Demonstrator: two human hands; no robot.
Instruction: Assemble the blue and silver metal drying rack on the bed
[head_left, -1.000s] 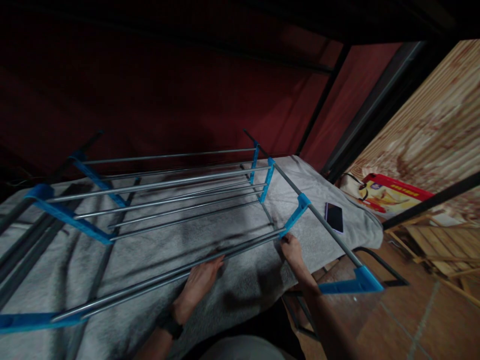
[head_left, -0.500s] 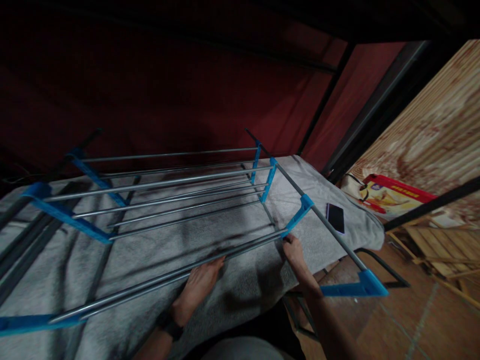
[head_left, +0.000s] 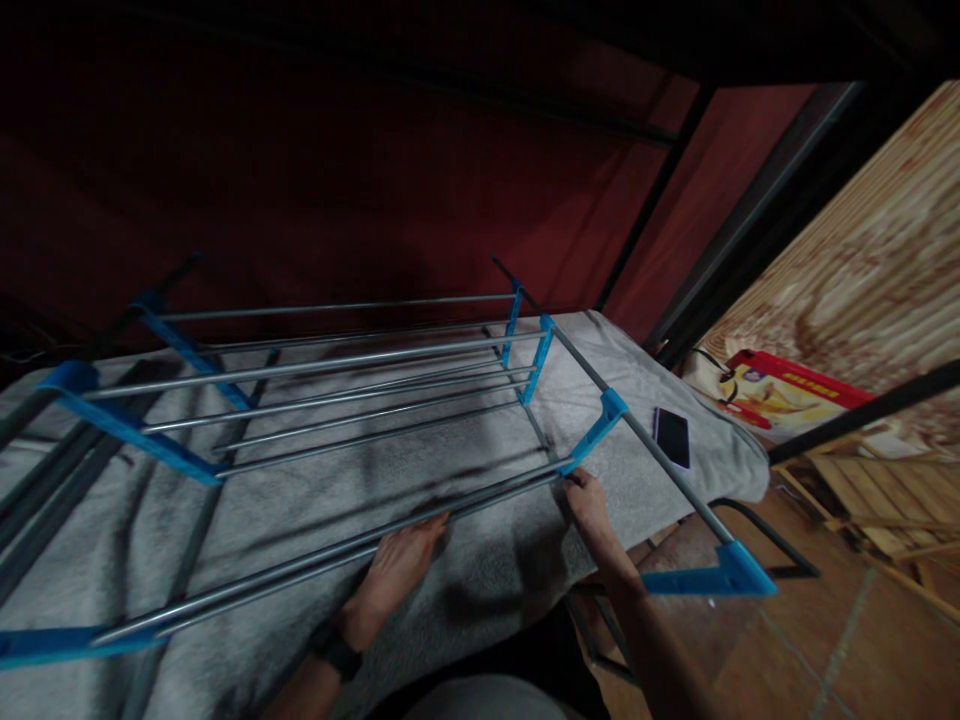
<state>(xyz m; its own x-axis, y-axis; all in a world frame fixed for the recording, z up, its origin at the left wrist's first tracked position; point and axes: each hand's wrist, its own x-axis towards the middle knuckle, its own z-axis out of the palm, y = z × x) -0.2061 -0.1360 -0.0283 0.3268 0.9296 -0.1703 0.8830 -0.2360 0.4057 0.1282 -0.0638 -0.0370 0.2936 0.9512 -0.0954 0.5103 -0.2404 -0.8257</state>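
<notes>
- While the left hand (head_left: 394, 570) steadies the near metal rod (head_left: 337, 550) with fingers curled under it, keep it level over the grey blanket (head_left: 480, 580).
- Right hand (head_left: 589, 505) pinches the rod's end at the blue bracket (head_left: 596, 435); seat it squarely, without forcing.

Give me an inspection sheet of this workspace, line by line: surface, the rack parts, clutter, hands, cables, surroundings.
Surface: grey blanket spread over a bed, wrinkled.
Job's things: rack of metal rods and blue connectors lies on its side on the blanket; nearest rods run across in front of the hands.
Clutter: phone lies flat on the blanket, right of the rack.
Hands: left hand rests on the nearest rods; right hand holds their end at a blue connector.
Cables: dark cord near the red box.
Surroundings: dark red wall, black bed frame, tiled floor, wooden pieces at right.
</notes>
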